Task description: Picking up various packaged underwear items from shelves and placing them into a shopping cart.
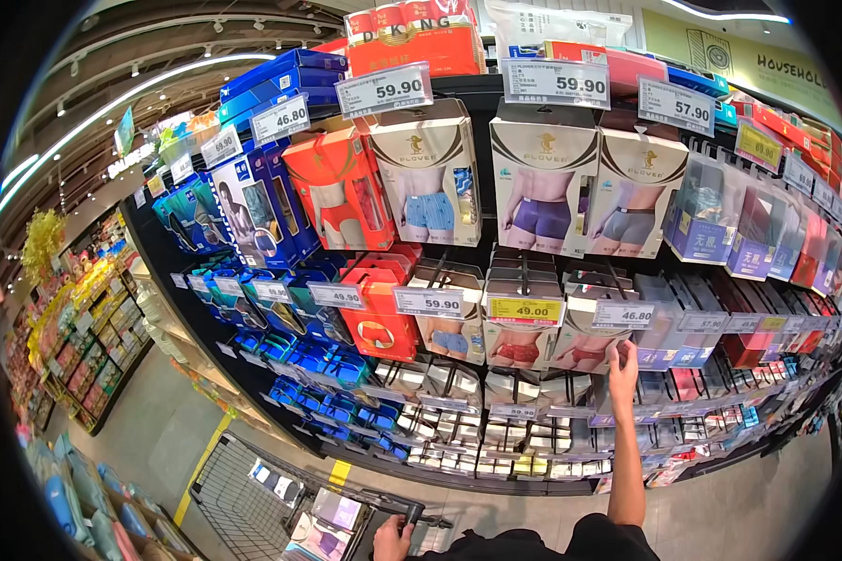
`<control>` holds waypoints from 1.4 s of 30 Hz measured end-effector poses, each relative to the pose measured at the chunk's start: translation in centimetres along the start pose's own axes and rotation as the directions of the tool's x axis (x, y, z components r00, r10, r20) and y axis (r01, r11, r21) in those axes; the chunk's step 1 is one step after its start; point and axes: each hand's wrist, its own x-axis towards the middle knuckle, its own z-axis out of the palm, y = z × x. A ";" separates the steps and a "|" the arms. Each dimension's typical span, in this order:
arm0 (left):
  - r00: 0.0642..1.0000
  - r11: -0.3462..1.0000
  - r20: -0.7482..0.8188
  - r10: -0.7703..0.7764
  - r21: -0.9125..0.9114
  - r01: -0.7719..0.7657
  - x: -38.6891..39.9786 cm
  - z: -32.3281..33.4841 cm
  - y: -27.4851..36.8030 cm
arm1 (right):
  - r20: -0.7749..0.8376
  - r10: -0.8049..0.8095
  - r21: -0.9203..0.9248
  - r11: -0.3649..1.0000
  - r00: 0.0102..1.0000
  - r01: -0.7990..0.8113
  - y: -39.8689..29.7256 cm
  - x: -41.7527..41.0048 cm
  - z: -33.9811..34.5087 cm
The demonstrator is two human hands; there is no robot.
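My left hand [391, 538] is closed around the handle [412, 513] of a black wire shopping cart [242, 484], low in the view. A pack of dark socks [277, 484] and boxed underwear [326, 533] lie in the cart. My right hand [623, 365] is raised to the second row of the display rack, fingers apart. Its fingertips are by the lower right edge of a hanging underwear box [582, 343] that pictures red briefs, under a price tag [623, 315]. Whether they touch the box cannot be told. Beside it hangs another box [520, 343] with a yellow tag.
Larger PLOVER boxes [544, 182] hang in the row above, with blue boxes [259, 203] to the left and clear-fronted packs [702, 203] to the right. Lower rows project on hooks. Bins of soft goods [91, 498] stand at lower left, beside a tiled floor [133, 421].
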 end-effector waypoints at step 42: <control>0.998 0.999 0.048 -0.051 0.017 0.051 -0.5 1.4 1.9 | 0.366 0.333 0.389 0.794 0.869 -0.468 1.2 -14.3 1.5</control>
